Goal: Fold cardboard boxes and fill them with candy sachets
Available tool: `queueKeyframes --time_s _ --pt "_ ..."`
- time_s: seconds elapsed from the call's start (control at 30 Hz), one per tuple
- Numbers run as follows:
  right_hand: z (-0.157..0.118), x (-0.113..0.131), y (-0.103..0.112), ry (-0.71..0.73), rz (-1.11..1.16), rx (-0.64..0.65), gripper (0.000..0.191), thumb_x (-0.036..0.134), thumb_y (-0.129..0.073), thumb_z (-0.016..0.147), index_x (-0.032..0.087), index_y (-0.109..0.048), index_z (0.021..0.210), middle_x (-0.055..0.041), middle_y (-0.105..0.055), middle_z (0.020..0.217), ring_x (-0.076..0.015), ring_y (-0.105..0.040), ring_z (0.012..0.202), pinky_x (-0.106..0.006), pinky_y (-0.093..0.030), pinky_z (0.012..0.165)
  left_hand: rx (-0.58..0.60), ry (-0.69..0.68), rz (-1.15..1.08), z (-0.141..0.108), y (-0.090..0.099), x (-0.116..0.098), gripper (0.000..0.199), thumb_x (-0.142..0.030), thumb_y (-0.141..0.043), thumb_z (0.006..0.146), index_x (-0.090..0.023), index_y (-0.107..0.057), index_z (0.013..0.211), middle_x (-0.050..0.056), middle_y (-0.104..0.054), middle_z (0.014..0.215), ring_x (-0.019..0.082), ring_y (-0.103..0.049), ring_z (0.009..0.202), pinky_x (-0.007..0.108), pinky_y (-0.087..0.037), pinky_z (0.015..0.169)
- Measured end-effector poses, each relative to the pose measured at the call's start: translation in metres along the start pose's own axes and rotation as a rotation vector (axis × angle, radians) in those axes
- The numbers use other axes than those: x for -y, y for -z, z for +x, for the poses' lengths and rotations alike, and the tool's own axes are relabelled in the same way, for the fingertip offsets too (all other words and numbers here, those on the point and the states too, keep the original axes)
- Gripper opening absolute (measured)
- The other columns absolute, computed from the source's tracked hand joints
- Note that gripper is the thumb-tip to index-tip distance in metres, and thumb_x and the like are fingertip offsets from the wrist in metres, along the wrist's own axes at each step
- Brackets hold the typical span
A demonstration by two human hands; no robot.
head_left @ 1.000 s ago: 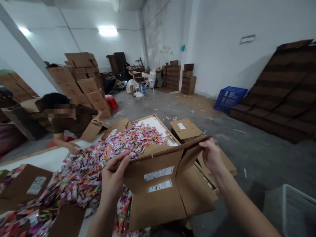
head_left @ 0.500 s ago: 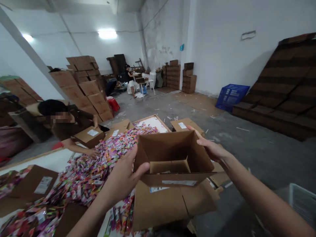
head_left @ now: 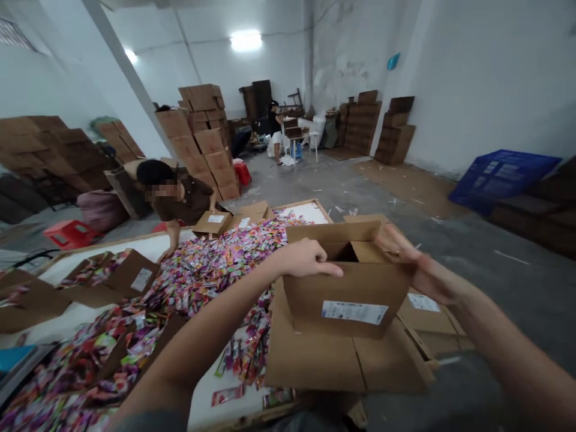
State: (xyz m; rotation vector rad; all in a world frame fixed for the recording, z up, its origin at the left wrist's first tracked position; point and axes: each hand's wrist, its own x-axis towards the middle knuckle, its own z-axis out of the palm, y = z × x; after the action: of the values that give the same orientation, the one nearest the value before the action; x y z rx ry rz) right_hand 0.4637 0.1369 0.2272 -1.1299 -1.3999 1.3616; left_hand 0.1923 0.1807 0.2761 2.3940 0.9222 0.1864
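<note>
My left hand [head_left: 306, 259] hooks its fingers over the near rim of a brown corrugated carton [head_left: 346, 294], and my right hand [head_left: 405, 258] clamps the carton's right corner, so both grips are closed on it. The carton sits at the near right of the table [head_left: 112, 239], its white label [head_left: 354, 312] facing me and its lower flaps [head_left: 315, 360] splayed out beneath it. The step in hand looks like squaring up this carton; those loose flaps, I judge, call for folding in. Through the open top I see only an inner flap and shadow, no sachets. To the left, a heap of colourful foil sachets [head_left: 216, 270] spreads across the table, with opened cartons [head_left: 135, 279] lying in it. Beyond, a co-worker [head_left: 177, 198] leans over the far edge, one hand [head_left: 168, 246] on the table.
</note>
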Motion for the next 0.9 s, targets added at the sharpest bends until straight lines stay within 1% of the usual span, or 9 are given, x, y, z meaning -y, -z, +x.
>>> queueKeyframes --time_s 0.13,0.23,0.33,0.43,0.53,0.63,0.7,0.8,0.9 --pt "-0.012 -0.006 -0.022 0.022 -0.342 -0.222 0.052 0.061 -0.074 0.061 0.02 -0.072 0.094 -0.0128 -0.069 0.11 -0.0353 -0.061 0.107 -0.05 -0.044 0.099 -0.026 0.028 0.099 0.003 -0.02 0.014 0.052 -0.06 -0.042 0.083 -0.019 -0.055 0.056 -0.001 -0.048 0.052 0.014 -0.044 0.053 0.029 -0.032 0.054" --pt "-0.013 -0.018 -0.028 0.157 -0.371 -0.389 0.075 0.055 -0.075 0.063 0.022 -0.054 0.128 -0.0126 -0.058 0.129 -0.0327 -0.052 0.122 -0.049 -0.041 0.103 -0.244 -0.168 0.438 0.017 -0.017 0.003 0.045 -0.058 -0.053 0.08 -0.02 -0.069 0.098 0.012 -0.068 0.091 0.027 -0.059 0.09 0.038 -0.04 0.084" --pt "-0.015 -0.024 -0.023 0.101 -0.308 -0.345 0.109 0.053 -0.076 0.063 0.025 -0.017 0.15 -0.0153 -0.039 0.147 -0.0296 -0.038 0.135 -0.046 -0.038 0.107 -0.422 -0.183 0.483 0.046 0.006 -0.013 0.095 -0.062 -0.073 0.057 -0.02 -0.046 0.138 0.019 -0.047 0.14 0.041 -0.036 0.13 0.053 -0.02 0.108" --pt "-0.018 -0.026 -0.018 -0.003 -0.197 -0.382 0.127 0.056 -0.078 0.058 0.024 0.001 0.152 -0.0186 -0.03 0.151 -0.0304 -0.037 0.136 -0.045 -0.038 0.107 -0.138 0.071 0.156 0.067 0.013 -0.022 0.116 -0.067 -0.072 0.051 -0.013 -0.033 0.145 0.022 -0.042 0.145 0.042 -0.039 0.13 0.055 -0.026 0.106" --pt "-0.022 -0.026 -0.02 -0.041 -0.118 -0.388 0.137 0.057 -0.08 0.055 0.024 0.012 0.151 -0.0202 -0.022 0.154 -0.0314 -0.039 0.135 -0.045 -0.04 0.106 0.163 0.055 -0.001 0.054 -0.016 -0.025 0.129 -0.068 -0.075 0.041 -0.02 -0.023 0.15 0.021 -0.04 0.147 0.045 -0.038 0.13 0.058 -0.028 0.105" --pt "-0.024 -0.028 -0.026 -0.053 -0.058 -0.366 0.139 0.054 -0.083 0.052 0.021 0.007 0.152 -0.0209 -0.03 0.15 -0.0313 -0.042 0.133 -0.045 -0.04 0.106 0.005 0.081 0.231 0.029 -0.054 -0.029 0.144 -0.069 -0.078 0.027 -0.026 -0.018 0.151 0.025 -0.032 0.149 0.054 -0.024 0.134 0.072 -0.013 0.102" --pt "-0.024 -0.03 -0.029 -0.04 -0.03 -0.355 0.13 0.052 -0.084 0.052 0.023 -0.007 0.152 -0.0181 -0.038 0.147 -0.0306 -0.044 0.131 -0.044 -0.039 0.107 -0.006 0.084 0.333 0.02 -0.066 -0.033 0.139 -0.071 -0.075 0.033 -0.028 -0.015 0.151 0.026 -0.03 0.149 0.053 -0.026 0.133 0.071 -0.015 0.102" --pt "-0.022 -0.032 -0.025 -0.006 0.038 -0.33 0.106 0.055 -0.081 0.056 0.028 -0.029 0.145 -0.0133 -0.044 0.144 -0.0303 -0.048 0.128 -0.044 -0.041 0.106 0.029 0.088 0.356 0.018 -0.054 -0.033 0.136 -0.065 -0.076 0.037 -0.029 -0.012 0.151 0.024 -0.027 0.15 0.05 -0.029 0.132 0.066 -0.021 0.103" --pt "-0.023 -0.032 -0.011 0.075 0.214 -0.362 0.085 0.068 -0.068 0.065 0.034 -0.039 0.137 -0.0098 -0.052 0.137 -0.0295 -0.054 0.122 -0.046 -0.042 0.104 -0.051 0.11 0.122 0.0 -0.016 -0.016 0.135 -0.05 -0.083 0.033 -0.025 -0.022 0.15 0.02 -0.031 0.151 0.047 -0.029 0.133 0.062 -0.021 0.106"
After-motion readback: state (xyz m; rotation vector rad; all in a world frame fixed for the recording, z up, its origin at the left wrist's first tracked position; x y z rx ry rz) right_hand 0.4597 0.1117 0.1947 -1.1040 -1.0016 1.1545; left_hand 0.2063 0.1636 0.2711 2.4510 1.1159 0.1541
